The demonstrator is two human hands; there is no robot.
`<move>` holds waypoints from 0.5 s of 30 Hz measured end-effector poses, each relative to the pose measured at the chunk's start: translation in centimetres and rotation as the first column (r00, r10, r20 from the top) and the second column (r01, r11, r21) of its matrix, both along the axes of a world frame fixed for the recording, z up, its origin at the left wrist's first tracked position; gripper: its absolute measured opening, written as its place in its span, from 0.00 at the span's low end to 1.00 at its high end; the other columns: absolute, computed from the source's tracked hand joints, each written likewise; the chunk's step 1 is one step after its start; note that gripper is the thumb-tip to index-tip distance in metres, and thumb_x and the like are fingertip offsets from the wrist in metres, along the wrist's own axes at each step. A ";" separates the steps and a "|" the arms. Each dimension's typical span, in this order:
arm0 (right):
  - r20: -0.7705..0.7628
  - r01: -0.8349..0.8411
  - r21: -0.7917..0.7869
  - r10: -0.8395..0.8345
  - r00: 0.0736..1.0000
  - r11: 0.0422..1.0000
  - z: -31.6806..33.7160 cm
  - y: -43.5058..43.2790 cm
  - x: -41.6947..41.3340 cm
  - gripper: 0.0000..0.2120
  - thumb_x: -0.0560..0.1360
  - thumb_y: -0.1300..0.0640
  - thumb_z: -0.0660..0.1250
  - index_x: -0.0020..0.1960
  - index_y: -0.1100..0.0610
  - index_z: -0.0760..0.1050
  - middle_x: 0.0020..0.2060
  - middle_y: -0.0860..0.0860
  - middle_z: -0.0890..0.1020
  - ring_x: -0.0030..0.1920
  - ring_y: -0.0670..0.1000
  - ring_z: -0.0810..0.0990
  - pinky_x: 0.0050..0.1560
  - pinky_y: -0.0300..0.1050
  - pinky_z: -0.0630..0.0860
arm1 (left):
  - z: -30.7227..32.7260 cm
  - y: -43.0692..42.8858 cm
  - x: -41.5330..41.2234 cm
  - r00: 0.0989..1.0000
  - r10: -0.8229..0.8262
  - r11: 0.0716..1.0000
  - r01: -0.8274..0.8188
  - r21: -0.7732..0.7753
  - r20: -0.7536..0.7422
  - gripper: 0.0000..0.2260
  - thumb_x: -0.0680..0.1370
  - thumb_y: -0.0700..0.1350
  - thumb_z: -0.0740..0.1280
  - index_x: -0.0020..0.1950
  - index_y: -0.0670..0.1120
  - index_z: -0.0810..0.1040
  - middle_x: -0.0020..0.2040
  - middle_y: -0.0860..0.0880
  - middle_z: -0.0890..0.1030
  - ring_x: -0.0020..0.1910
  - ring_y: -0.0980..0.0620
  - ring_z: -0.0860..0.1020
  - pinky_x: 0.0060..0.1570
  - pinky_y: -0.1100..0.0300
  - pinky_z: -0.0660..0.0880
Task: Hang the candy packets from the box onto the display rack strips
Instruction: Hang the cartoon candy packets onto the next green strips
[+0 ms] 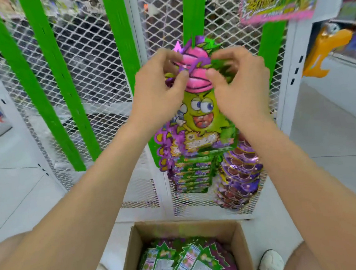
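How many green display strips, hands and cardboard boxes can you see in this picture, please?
Green strips: 5
Hands, pinching a candy packet: 2
Cardboard box: 1
Total: 8

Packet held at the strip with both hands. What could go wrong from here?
The left hand and right hand pinch the candy packet near its top, so it could slip and fall. Hands hide where it meets the green strip, so it may not catch. It could knock the hung packets below.
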State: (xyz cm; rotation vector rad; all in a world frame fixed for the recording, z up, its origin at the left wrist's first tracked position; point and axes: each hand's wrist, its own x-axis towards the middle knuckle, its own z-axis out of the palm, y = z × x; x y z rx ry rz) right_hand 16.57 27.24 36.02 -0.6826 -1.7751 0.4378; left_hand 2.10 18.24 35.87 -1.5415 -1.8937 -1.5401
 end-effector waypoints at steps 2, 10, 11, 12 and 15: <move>-0.061 0.052 0.030 -0.050 0.997 0.998 1.3 0.9 -0.9 0.09 0.78 0.54 0.71 0.58 0.48 0.82 0.47 0.38 0.83 0.49 0.43 0.82 0.61 0.49 0.77 | 2.4 1.1 -0.3 0.997 0.078 0.997 -0.078 0.008 -0.025 0.17 0.77 0.52 0.71 0.64 0.50 0.79 0.49 0.56 0.82 0.46 0.61 0.78 0.47 0.67 0.72; -0.059 0.051 0.103 -0.045 0.997 0.993 5.5 3.5 -3.4 0.14 0.81 0.58 0.63 0.66 0.52 0.69 0.52 0.42 0.77 0.59 0.50 0.76 0.66 0.51 0.61 | 8.2 4.1 -0.2 0.969 0.005 0.999 0.009 -0.054 0.248 0.21 0.70 0.52 0.71 0.62 0.50 0.81 0.53 0.55 0.84 0.53 0.58 0.83 0.59 0.56 0.81; -0.053 0.031 0.117 -0.025 0.998 0.993 5.8 3.7 -3.6 0.14 0.81 0.59 0.63 0.66 0.53 0.69 0.51 0.41 0.76 0.59 0.49 0.76 0.67 0.51 0.62 | 8.6 4.3 -0.5 0.951 -0.016 0.998 0.035 -0.056 0.309 0.19 0.69 0.53 0.71 0.59 0.52 0.83 0.51 0.55 0.85 0.52 0.56 0.84 0.59 0.53 0.82; -0.045 0.014 0.133 -0.008 0.999 0.991 6.1 3.9 -3.8 0.14 0.80 0.59 0.63 0.66 0.54 0.69 0.51 0.41 0.75 0.59 0.48 0.75 0.68 0.52 0.62 | 9.0 4.5 -0.8 0.929 -0.043 0.996 0.069 -0.058 0.368 0.17 0.68 0.53 0.72 0.56 0.53 0.85 0.50 0.53 0.86 0.52 0.54 0.85 0.60 0.50 0.82; -0.035 -0.004 0.174 0.010 0.999 0.985 7.0 4.5 -4.2 0.14 0.80 0.59 0.63 0.65 0.54 0.70 0.53 0.42 0.77 0.59 0.47 0.75 0.70 0.56 0.63 | 10.1 5.0 -1.9 0.857 -0.159 0.973 0.220 -0.069 0.491 0.12 0.70 0.55 0.74 0.49 0.52 0.88 0.51 0.50 0.88 0.57 0.47 0.85 0.65 0.43 0.79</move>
